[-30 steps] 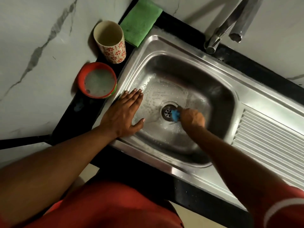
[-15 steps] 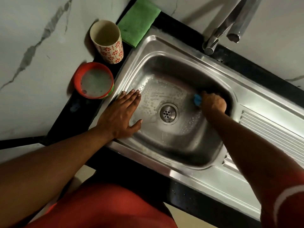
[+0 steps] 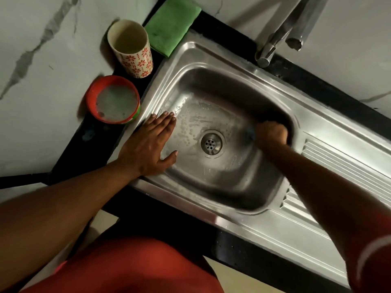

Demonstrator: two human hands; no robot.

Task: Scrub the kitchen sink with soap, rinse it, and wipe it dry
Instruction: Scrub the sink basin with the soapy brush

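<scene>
**Scrubbing the steel basin beside the drain**

Nearest the camera, below the drain [image 3: 211, 143], a red garment [image 3: 135, 267] fills the bottom of the view, and two bare forearms reach up from it. The stainless steel sink [image 3: 186, 197] is a rounded rectangular basin with a smooth, shiny rim, set into a black speckled surface [image 3: 95, 140].

Left of the drain, the left hand [image 3: 148, 149] lies flat on the rim. Its fingers are straight and together, its thumb is spread, and it holds nothing. Just right of the drain, the right hand [image 3: 271, 133] is low in the basin. Its fingers are curled tight round a blue scrubber [image 3: 250, 133], which shows only as a blurred edge on the drain side of the fist. Streaky white suds [image 3: 190, 123] coat the basin floor between the left hand and the drain, which is a round perforated metal strainer.

To the right of the drain runs the ridged draining board [image 3: 347, 166]. Further left stands a round red tub [image 3: 90, 98] with pale, cloudy contents. Beyond it is a cylindrical cream cup [image 3: 135, 58] printed with red flowers, then a folded, fuzzy green cloth [image 3: 171, 24]. Farthest, above the drain, is a chrome tap [image 3: 273, 39].
</scene>
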